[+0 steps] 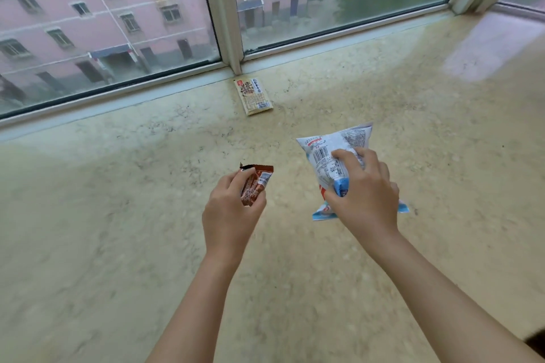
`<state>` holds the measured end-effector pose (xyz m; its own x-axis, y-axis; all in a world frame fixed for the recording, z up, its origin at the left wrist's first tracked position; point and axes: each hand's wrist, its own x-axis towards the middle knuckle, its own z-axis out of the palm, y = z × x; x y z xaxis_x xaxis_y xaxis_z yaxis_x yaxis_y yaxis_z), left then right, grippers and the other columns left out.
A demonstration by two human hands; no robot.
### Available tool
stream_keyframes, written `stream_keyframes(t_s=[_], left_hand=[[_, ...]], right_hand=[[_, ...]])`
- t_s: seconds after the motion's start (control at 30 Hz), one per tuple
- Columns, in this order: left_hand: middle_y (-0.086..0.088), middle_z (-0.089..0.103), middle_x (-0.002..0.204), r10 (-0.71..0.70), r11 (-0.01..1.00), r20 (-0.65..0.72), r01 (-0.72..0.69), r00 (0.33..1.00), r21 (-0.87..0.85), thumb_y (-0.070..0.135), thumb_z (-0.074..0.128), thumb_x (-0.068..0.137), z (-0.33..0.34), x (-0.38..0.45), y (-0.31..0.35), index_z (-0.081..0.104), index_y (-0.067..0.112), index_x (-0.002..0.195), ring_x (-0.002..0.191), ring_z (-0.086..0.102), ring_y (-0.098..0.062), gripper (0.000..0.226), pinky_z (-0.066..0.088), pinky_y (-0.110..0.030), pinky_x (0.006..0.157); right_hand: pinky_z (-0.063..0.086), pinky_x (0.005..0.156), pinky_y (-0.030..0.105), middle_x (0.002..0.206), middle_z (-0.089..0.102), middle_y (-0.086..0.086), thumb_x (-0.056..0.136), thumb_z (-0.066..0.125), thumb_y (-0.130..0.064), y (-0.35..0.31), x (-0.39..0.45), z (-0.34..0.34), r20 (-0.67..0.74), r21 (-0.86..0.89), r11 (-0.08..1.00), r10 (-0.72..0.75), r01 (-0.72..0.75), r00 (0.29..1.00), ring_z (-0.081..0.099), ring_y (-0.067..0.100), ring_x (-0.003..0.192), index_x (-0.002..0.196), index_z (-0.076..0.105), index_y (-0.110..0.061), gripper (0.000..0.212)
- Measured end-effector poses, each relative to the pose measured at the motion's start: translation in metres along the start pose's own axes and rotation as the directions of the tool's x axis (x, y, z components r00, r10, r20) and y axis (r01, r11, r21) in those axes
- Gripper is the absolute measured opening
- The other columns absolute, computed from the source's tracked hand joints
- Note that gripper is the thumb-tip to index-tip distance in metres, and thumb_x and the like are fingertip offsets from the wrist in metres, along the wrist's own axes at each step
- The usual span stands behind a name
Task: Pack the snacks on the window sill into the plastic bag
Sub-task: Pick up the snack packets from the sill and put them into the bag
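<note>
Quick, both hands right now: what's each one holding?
Left hand: fingers curled around a small brown snack packet.
Right hand: fingers gripping a white and blue snack bag.

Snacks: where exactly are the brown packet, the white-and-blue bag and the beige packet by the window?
Brown packet [256, 186]: head view, middle of the wrapper.
White-and-blue bag [324, 153]: head view, on the barcode.
Beige packet [253, 96]: head view, centre of its face.
</note>
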<state>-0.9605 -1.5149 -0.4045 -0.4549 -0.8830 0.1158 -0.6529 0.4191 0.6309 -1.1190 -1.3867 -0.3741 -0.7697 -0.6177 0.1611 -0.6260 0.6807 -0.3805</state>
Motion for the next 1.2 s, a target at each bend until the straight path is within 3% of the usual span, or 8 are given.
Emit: stream_keyframes(t_s=[0.2,0.47,0.77,0.87,1.07,1.2], left_hand=[[0.006,0.064,0.114,-0.076,0.997,-0.141,0.076,0.987,-0.004,0.029,0.072,0.077,-0.119,-0.052,-0.021,0.065,0.031,0.119,0.097,0.062,-0.015,0.042,0.051,-0.029,0.072],[0.008,0.064,0.112,-0.265,0.964,-0.3,0.264,0.917,-0.045,0.028,0.071,0.078,-0.233,-0.154,-0.033,0.065,0.031,0.118,0.097,0.062,-0.014,0.041,0.042,-0.022,0.07],[0.005,0.064,0.112,-0.356,0.923,-0.453,0.384,0.817,-0.032,0.03,0.07,0.079,-0.329,-0.282,-0.046,0.064,0.029,0.12,0.097,0.061,-0.016,0.042,0.053,-0.031,0.074],[0.004,0.062,0.114,-0.372,0.906,-0.495,0.424,0.785,-0.008,0.032,0.069,0.081,-0.367,-0.312,-0.063,0.062,0.028,0.123,0.1,0.059,-0.017,0.043,0.049,-0.027,0.072],[0.008,0.061,0.119,-0.425,0.862,-0.545,0.507,0.722,-0.001,0.035,0.068,0.081,-0.439,-0.352,-0.116,0.061,0.031,0.124,0.108,0.056,-0.015,0.043,0.051,-0.033,0.077],[0.011,0.059,0.122,-0.44,0.851,-0.531,0.524,0.724,0.009,0.035,0.067,0.082,-0.479,-0.369,-0.16,0.061,0.033,0.124,0.109,0.056,-0.013,0.042,0.047,-0.028,0.074]], right_hand=[[0.045,0.078,0.046,0.129,0.048,0.004,0.069,0.078,-0.034,-0.071,-0.067,-0.059,0.014,0.072,0.995,-0.071,0.07,0.997,0.049,0.031,0.109,0.124,0.056,-0.029,0.06],[0.047,0.077,0.046,0.127,0.05,0.004,0.066,0.079,-0.029,-0.146,-0.152,-0.124,0.035,0.195,0.942,-0.286,0.274,0.958,0.051,0.032,0.109,0.121,0.058,-0.029,0.059],[0.05,0.072,0.044,0.125,0.05,0.005,0.067,0.079,-0.03,-0.225,-0.247,-0.167,0.064,0.338,0.783,-0.573,0.522,0.817,0.052,0.031,0.106,0.12,0.056,-0.028,0.058],[0.05,0.072,0.045,0.127,0.049,0.005,0.068,0.079,-0.03,-0.256,-0.275,-0.176,0.065,0.375,0.728,-0.638,0.573,0.768,0.051,0.03,0.108,0.121,0.055,-0.028,0.058],[0.051,0.072,0.048,0.129,0.048,0.004,0.068,0.078,-0.03,-0.324,-0.339,-0.168,0.081,0.423,0.649,-0.723,0.633,0.686,0.05,0.028,0.109,0.121,0.055,-0.03,0.058],[0.051,0.073,0.046,0.129,0.049,0.003,0.067,0.08,-0.031,-0.373,-0.385,-0.147,0.108,0.433,0.644,-0.732,0.631,0.673,0.05,0.028,0.11,0.12,0.056,-0.03,0.058]])
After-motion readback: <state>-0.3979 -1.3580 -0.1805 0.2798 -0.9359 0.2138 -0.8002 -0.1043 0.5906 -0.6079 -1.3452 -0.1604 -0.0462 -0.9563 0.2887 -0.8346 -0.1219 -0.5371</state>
